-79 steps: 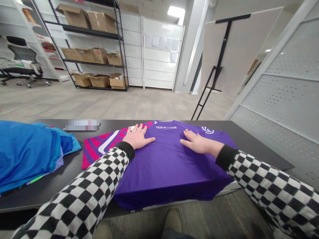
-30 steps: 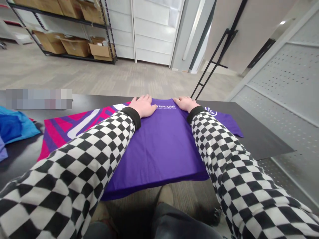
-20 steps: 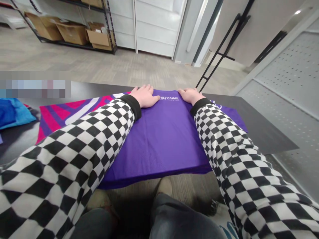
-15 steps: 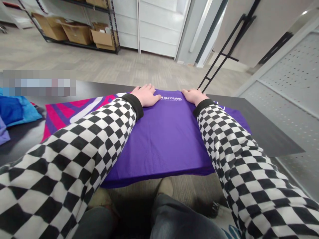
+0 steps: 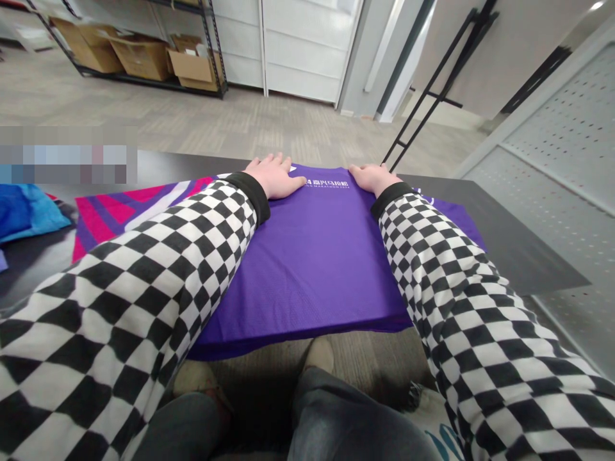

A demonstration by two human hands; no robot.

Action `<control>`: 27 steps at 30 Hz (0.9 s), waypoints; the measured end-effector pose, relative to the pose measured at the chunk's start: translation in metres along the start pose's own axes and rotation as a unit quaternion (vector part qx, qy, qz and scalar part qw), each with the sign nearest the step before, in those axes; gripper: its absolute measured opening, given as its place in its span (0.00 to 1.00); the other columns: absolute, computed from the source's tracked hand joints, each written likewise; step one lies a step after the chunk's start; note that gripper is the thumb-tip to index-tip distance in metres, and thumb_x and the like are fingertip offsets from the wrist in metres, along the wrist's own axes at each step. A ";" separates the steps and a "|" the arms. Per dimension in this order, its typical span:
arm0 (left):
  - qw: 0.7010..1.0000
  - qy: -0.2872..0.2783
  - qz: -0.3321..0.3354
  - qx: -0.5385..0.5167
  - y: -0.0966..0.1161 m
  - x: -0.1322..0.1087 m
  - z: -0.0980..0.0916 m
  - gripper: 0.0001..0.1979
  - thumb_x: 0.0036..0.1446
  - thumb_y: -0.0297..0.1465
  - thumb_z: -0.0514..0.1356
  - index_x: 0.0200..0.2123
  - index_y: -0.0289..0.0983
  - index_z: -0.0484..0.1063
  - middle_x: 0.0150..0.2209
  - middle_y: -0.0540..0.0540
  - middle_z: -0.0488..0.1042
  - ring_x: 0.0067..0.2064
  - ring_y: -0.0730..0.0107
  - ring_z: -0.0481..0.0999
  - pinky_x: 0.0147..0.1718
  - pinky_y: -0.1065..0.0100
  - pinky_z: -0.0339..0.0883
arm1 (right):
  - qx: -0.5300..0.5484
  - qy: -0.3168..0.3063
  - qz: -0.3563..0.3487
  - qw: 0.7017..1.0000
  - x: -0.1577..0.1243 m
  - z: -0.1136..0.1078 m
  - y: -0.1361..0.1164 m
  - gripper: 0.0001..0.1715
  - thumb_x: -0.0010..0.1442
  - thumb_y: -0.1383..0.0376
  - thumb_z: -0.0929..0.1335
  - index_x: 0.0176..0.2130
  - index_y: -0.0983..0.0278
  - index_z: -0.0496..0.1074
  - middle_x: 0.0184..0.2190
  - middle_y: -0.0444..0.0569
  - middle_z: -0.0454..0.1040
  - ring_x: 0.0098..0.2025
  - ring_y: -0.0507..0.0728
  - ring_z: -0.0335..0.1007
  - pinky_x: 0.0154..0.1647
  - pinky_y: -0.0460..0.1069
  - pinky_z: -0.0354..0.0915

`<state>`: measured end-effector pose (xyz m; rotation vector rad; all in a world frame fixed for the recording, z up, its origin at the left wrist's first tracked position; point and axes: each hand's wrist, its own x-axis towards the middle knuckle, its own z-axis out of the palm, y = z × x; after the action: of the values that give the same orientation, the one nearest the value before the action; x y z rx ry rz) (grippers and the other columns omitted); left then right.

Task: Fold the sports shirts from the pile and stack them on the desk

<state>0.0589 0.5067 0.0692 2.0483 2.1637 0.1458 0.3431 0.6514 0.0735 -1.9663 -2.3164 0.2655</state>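
A purple T-shirt (image 5: pixel 317 256) lies spread over the dark table, its near edge hanging past the table's front. White lettering runs across its upper part, and its left sleeve has pink, purple and white stripes. My left hand (image 5: pixel 273 176) rests flat on the shirt's far left shoulder, fingers spread. On the far right shoulder lies my right hand (image 5: pixel 373 178), thumb pointing inward toward the collar; its other fingers are only partly visible. Both checkered sleeves cover parts of the shirt's sides.
A blue garment (image 5: pixel 31 211) lies at the table's left, beside a pixelated patch. The dark table (image 5: pixel 523 237) extends to the right, by a perforated grey panel (image 5: pixel 567 153). Cardboard boxes (image 5: pixel 141 57) sit on a black shelf behind. Below right is a pale bag (image 5: pixel 432 416).
The view has shifted slightly, so the table and background sit a little higher and further left. Both hands stay at the shirt's shoulders; the shirt looks nearly unchanged.
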 end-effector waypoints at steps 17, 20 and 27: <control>0.998 -0.045 -0.031 -0.016 -0.002 0.016 -0.004 0.48 0.75 0.60 0.39 0.88 0.41 0.44 0.89 0.41 0.38 0.88 0.36 0.36 0.82 0.34 0.35 | 0.009 0.013 0.004 1.000 -0.008 -0.002 0.000 0.48 0.76 0.34 0.59 0.71 0.65 0.75 0.76 0.68 0.69 0.83 0.84 0.49 0.81 0.84 0.40; 0.999 -0.038 -0.019 -0.012 -0.005 0.018 -0.001 0.48 0.75 0.59 0.39 0.88 0.41 0.44 0.89 0.41 0.38 0.88 0.38 0.37 0.82 0.35 0.34 | 0.016 0.025 0.004 1.000 -0.004 0.001 0.002 0.48 0.76 0.35 0.59 0.72 0.65 0.73 0.76 0.69 0.69 0.82 0.84 0.50 0.81 0.84 0.43; 1.000 -0.003 -0.006 0.007 -0.005 0.003 0.003 0.49 0.76 0.61 0.39 0.88 0.41 0.44 0.89 0.41 0.41 0.87 0.36 0.39 0.83 0.38 0.37 | 0.016 0.030 0.017 0.999 -0.006 -0.001 0.001 0.50 0.76 0.35 0.60 0.75 0.68 0.69 0.76 0.73 0.67 0.82 0.85 0.52 0.80 0.83 0.47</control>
<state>0.0539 0.5091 0.0654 2.0393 2.1802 0.1231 0.3453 0.6459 0.0745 -1.9717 -2.2316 0.2403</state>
